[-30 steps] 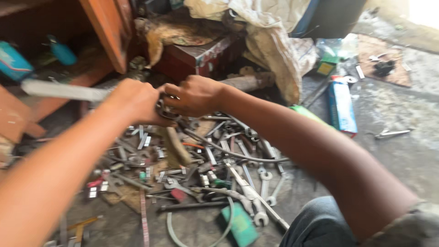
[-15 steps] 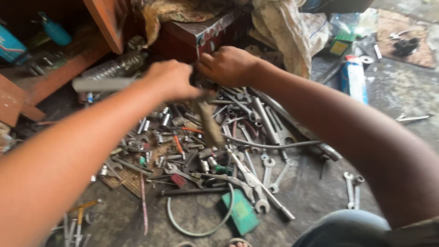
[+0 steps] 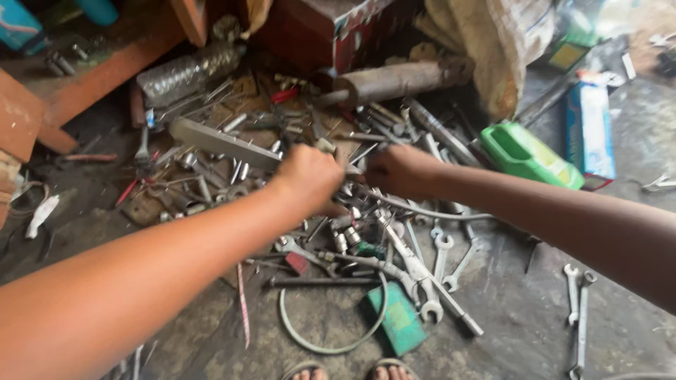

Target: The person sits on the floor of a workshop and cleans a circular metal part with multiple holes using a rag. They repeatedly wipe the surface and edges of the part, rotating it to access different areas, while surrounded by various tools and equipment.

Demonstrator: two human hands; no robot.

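- Reaching into a floor-level heap of wrenches (image 3: 422, 274) and sockets, both hands low over the pile's middle.
- Left hand (image 3: 310, 177) closed around one end of a flat grey metal bar (image 3: 218, 143), which juts away to the left above the clutter, ahead of the red metal box (image 3: 331, 32).
- Right hand (image 3: 403, 171) curled beside the left, fingers hidden; grip impossible to tell.
- Likely stiff, fairly heavy, with hard edges and perhaps an oily, slippery face.
- Best taken nearer mid-length, fingers wrapped over the flat faces, away from the cut end.
- Green plastic can (image 3: 528, 155) lying well to the right.
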